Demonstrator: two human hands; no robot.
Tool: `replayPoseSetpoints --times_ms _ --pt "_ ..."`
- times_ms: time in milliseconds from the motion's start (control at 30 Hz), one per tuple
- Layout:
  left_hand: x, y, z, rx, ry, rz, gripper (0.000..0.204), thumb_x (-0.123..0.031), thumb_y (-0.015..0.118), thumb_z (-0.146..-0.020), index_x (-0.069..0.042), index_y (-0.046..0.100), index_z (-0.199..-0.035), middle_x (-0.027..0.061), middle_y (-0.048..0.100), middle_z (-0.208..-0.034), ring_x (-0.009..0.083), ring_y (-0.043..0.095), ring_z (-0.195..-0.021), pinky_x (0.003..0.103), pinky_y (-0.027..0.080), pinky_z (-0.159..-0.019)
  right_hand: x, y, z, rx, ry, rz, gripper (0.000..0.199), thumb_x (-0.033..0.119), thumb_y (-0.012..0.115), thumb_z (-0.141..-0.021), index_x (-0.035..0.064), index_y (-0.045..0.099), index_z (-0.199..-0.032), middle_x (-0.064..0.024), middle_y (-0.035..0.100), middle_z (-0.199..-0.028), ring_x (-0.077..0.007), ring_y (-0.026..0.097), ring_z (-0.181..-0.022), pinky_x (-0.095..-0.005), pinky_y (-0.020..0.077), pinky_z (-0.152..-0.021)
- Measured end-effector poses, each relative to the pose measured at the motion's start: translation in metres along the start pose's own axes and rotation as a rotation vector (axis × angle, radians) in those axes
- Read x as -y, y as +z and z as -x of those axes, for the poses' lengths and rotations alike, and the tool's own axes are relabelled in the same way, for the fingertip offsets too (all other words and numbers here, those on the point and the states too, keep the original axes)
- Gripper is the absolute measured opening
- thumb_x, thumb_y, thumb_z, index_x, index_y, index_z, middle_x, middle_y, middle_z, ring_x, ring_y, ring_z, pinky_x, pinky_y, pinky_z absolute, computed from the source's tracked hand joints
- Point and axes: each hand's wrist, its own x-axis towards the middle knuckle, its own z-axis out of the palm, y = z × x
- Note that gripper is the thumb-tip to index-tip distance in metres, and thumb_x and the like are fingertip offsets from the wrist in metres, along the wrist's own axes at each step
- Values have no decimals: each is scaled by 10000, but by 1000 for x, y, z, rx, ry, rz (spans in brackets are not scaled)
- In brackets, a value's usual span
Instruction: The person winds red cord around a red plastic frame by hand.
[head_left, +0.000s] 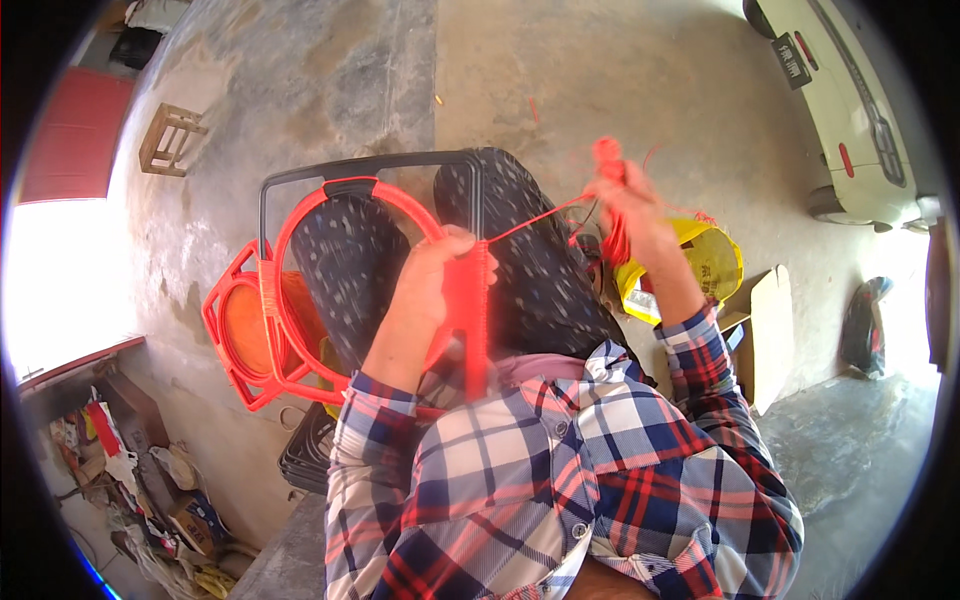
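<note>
Across my lap lies a black rectangular frame with a ring inside it, both partly wrapped in red cord. My left hand is closed around the frame's right side, where the wrapping is dense and blurred. A strand of red cord runs taut from there up to my right hand. That hand, raised off to the right and smeared by motion, grips a bundle of red cord whose loose ends stick out above and below the fingers.
A red-wrapped frame with an orange centre stands left of my knees, near stacked black frames. Right of me are a yellow bag and an open cardboard box. Farther off are a wooden stool and a parked car.
</note>
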Motion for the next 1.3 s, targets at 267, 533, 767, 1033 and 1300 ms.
replayPoseSetpoints --times_ms 267,533,767,1033,1300 --pt "-16 0 13 160 -20 5 94 -114 636 -831 -72 554 -849 189 651 -770 286 656 -645 373 552 -569 -8 65 13 444 -307 903 334 150 611 -858 38 575 -1171 -116 623 -915 -246 612 -879 -334 466 -808" --pt "3 15 11 125 -21 28 88 -120 644 -837 -93 575 -886 205 662 -764 285 655 -593 379 547 -522 -19 102 -43 237 -364 8 448 26 634 -808 -6 529 -1242 12 532 -893 -88 498 -756 -249 460 -694" --pt "-3 9 13 84 3 -15 80 -122 638 -835 -83 576 -867 193 661 -752 275 651 -588 381 541 -493 29 76 -21 -93 -574 704 205 163 664 -833 -11 633 -936 -117 607 -955 -268 593 -813 -343 490 -713" --pt "-8 0 8 79 60 15 80 -114 636 -818 -64 577 -837 203 650 -753 275 643 -599 366 548 -567 46 -46 62 -28 -118 123 178 171 563 -846 21 544 -752 -101 637 -973 -276 589 -897 -415 429 -939" --pt "-9 -4 8 40 79 43 81 -115 638 -815 -68 573 -832 192 652 -748 270 644 -594 358 548 -561 25 -207 113 -325 -586 -972 157 145 523 -933 100 466 -794 11 424 -669 -151 461 -645 -351 415 -725"
